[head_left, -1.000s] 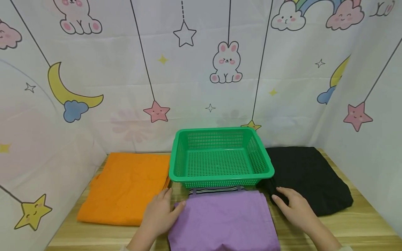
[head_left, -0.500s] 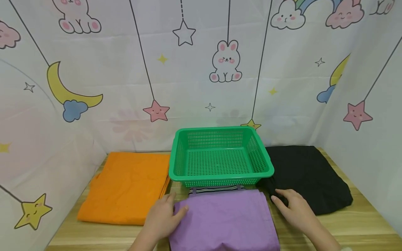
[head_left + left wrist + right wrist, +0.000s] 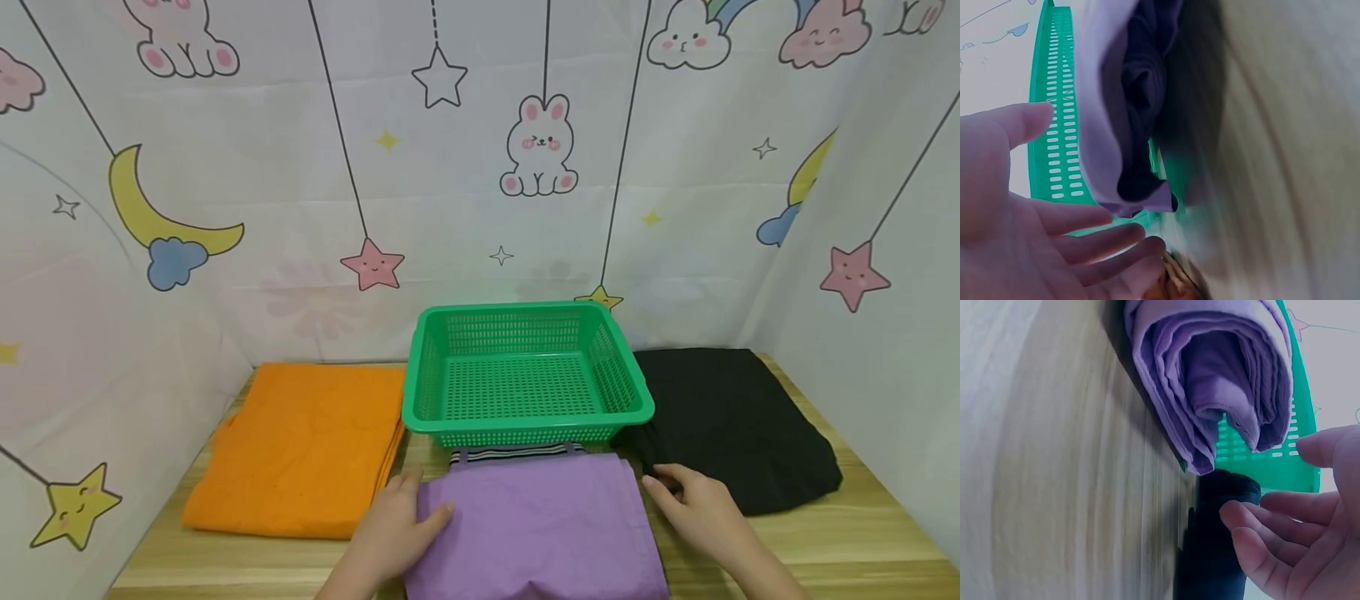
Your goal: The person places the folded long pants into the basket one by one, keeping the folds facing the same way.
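Note:
A folded purple cloth lies at the front middle, a striped band showing at its far edge. At its left side is my left hand, thumb over the cloth's edge in the head view. The left wrist view shows that hand's fingers extended and spread, gripping nothing. My right hand is off the cloth's right side, near the black folded cloth. Its fingers bend loosely around nothing in the right wrist view, where the purple cloth's rolled layers show.
Behind the purple cloth stands a green plastic basket with nothing in it. An orange folded cloth lies at the left. The wooden table is enclosed by a printed white curtain.
My left hand has shifted slightly right and nearer, from beside the orange cloth to the purple cloth's left edge. My right hand has come slightly left and nearer. The cloths stay in place.

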Demonstrator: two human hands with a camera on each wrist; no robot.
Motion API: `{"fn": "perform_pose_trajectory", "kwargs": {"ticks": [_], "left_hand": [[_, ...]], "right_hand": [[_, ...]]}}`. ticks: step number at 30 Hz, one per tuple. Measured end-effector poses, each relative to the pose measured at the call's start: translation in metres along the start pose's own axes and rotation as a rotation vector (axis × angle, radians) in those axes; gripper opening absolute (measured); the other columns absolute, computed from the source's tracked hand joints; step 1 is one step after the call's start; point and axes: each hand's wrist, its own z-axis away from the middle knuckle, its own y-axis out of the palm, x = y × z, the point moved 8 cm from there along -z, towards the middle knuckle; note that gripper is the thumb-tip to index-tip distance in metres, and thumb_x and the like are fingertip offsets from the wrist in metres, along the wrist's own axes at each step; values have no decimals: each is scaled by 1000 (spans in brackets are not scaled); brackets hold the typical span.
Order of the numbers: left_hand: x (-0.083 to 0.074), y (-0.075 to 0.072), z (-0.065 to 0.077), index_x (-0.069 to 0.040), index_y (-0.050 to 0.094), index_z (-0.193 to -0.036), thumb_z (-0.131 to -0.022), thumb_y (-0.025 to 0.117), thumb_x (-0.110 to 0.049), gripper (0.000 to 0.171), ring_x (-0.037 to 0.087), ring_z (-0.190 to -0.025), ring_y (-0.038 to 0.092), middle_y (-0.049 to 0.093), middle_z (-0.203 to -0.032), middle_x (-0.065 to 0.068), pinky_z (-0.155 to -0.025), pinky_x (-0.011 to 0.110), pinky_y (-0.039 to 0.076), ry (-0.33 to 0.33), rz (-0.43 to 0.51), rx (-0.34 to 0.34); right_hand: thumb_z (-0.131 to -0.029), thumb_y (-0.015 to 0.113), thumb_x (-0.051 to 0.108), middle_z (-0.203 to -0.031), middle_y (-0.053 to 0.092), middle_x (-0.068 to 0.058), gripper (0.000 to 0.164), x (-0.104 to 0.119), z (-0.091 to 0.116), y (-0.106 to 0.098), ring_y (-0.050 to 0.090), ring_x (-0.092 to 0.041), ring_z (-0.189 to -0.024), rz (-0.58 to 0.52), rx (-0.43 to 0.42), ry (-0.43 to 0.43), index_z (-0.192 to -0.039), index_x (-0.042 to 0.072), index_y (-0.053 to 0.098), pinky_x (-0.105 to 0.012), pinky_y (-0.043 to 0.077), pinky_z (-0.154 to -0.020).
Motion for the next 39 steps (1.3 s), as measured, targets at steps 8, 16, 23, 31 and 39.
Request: {"fn": "perform_pose_trajectory", "kwargs": {"ticks": [8, 16, 23, 31, 39], "left_hand": [[7, 8, 1, 12, 48, -129, -82, 66, -46, 76, 44, -113, 53, 54, -123, 30, -94, 57, 43, -85, 72, 29], [10, 12, 1, 16, 38, -134, -83, 66, -41, 81, 45, -116, 52, 51, -126, 35, -95, 57, 43, -184, 198, 52], [12, 13, 0, 16, 33, -137, -84, 66, -40, 84, 43, -114, 54, 52, -126, 34, -91, 55, 47, -212, 301, 54], [12, 16, 0, 19, 32, -136, -86, 63, -38, 82, 46, -122, 47, 45, -131, 39, -97, 57, 41, -244, 459, 66], [14, 23, 0, 17, 40, -132, -86, 62, -32, 70, 40, -115, 52, 50, -126, 36, -92, 54, 46, -268, 578, 69]], "right_hand": [[-92, 57, 41, -96, 70, -4, 50, 0, 2, 7, 62, -12, -79, -8, 35, 35, -115, -3, 63, -31, 50, -66], [-94, 54, 41, -102, 70, -11, 52, -1, 4, 14, 66, -22, -89, -52, 47, 49, -117, -5, 62, -39, 53, -74], [-95, 48, 50, -114, 66, -17, 61, -8, 4, 22, 61, -34, -107, -103, 89, 85, -123, -4, 59, -49, 48, -88], [-88, 53, 58, -94, 68, -6, 74, -16, 6, 31, 63, -14, -78, -349, 144, 266, -129, -4, 53, -34, 54, -58], [-88, 56, 54, -100, 65, -9, 75, -18, 11, 38, 61, -15, -83, -512, 206, 348, -132, -7, 49, -37, 56, -61]]}}
